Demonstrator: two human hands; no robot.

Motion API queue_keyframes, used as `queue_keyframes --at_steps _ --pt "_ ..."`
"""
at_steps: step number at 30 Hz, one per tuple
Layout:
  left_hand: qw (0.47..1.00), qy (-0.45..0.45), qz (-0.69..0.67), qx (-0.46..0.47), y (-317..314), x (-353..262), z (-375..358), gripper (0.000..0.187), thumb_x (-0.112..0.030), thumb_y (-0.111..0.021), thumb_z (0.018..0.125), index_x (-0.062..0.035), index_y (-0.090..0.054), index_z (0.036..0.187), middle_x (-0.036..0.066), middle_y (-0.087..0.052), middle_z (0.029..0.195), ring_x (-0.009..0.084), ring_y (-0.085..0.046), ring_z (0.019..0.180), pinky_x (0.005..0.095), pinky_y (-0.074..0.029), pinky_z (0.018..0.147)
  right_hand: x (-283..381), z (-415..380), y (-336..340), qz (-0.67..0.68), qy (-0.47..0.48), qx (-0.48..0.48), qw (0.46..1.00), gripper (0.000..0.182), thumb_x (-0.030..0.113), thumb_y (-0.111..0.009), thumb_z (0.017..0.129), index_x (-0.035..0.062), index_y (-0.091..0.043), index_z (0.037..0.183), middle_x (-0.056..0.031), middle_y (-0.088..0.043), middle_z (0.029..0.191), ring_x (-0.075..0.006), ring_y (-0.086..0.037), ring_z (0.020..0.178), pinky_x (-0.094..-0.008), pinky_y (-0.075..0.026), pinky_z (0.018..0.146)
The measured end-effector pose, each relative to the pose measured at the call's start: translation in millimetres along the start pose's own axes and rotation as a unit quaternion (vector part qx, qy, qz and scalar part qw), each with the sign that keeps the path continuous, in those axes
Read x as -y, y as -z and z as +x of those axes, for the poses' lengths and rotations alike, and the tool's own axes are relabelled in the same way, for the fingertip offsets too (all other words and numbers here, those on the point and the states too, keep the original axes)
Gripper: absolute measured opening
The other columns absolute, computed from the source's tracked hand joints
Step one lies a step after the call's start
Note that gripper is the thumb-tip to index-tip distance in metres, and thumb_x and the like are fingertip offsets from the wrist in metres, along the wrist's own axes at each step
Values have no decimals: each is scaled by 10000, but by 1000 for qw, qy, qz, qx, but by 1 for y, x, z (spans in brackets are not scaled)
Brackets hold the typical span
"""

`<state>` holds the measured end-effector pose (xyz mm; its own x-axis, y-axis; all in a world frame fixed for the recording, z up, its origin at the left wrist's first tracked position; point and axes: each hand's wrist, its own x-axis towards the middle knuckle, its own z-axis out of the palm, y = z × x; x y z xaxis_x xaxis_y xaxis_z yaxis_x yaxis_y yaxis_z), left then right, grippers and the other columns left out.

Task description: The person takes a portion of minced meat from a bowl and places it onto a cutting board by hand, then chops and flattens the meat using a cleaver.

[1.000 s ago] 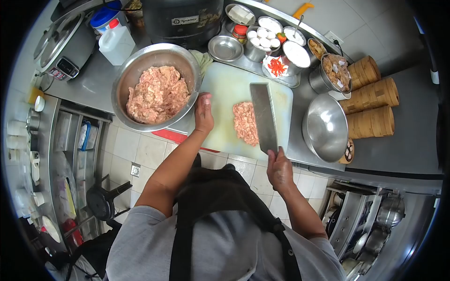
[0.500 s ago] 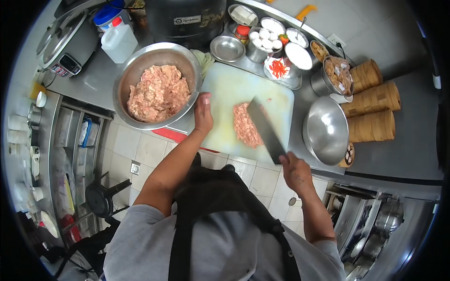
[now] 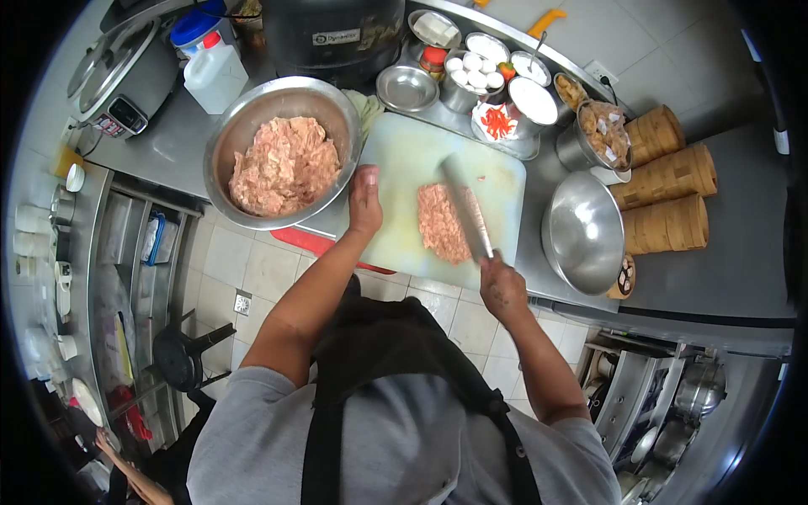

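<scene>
Chopping is the step in hand: the right hand [image 3: 502, 288] is wrapped tight around the handle of a big flat steel cleaver [image 3: 467, 207], and the blade stands edge-down at the right side of a small pink heap of minced meat [image 3: 442, 222]. The meat lies in the middle of the white plastic cutting board [image 3: 412, 156]. The left hand [image 3: 365, 202] rests flat on the board's left edge, at about nine o'clock from the meat, with the fingers stretched out and holding nothing. Just beside that hand, at about ten o'clock, sits a wide round steel bowl [image 3: 220, 143] full of more pink mince. At three o'clock from the board is an empty shiny steel bowl [image 3: 584, 235], and past it lie round bamboo steamer baskets [image 3: 669, 198] on their sides. At twelve o'clock are small steel cups with white eggs [image 3: 473, 70] and red chilli strips [image 3: 498, 121]. I think the next move needs the blade lifted and brought down again on the heap, well away from the left fingers.
</scene>
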<state>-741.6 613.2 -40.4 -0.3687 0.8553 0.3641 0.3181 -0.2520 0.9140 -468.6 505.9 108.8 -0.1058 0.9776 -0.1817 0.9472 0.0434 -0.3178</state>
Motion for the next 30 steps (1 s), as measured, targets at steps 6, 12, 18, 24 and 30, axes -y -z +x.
queue_keyframes --at_steps 6,12,18,24,30 --pt "1000 -29 -2 -3 -1 -3 1 408 -321 -327 1025 -7 -581 1080 149 -584 1107 287 -546 1061 376 -402 953 17 -6 44 70 -20 -107 992 311 267 -490 984 -26 -578 927 -257 -650 753 -446 -644 729 -482 -509 638" --pt "1000 -6 19 14 0 -1 1 403 -329 -337 1025 -6 -577 1048 151 -586 1103 290 -540 1071 382 -394 965 -24 12 10 14 49 16 999 287 252 -502 976 -29 -553 1006 -276 -647 774 -462 -635 747 -495 -503 643" --pt "999 -20 -33 3 -1 -10 2 317 -248 -369 1016 -3 -570 1012 151 -561 1075 313 -528 1038 395 -401 956 5 2 -11 108 -84 -99 986 256 255 -494 966 21 -562 1043 -262 -660 835 -452 -635 826 -511 -490 756" --pt "999 -4 -44 -5 -2 -6 0 314 -246 -376 1010 0 -572 1011 151 -566 1061 314 -530 1035 396 -402 952 7 -6 54 50 -43 -21 998 284 277 -507 971 5 -571 1024 -266 -656 839 -468 -628 803 -524 -495 700" --pt "999 -25 -20 7 1 -10 2 319 -255 -379 1009 -3 -574 1009 152 -568 1054 315 -531 1035 394 -403 948 -21 -3 26 12 -4 77 997 401 285 -493 982 -66 -542 1170 -291 -653 865 -454 -643 829 -494 -511 724"
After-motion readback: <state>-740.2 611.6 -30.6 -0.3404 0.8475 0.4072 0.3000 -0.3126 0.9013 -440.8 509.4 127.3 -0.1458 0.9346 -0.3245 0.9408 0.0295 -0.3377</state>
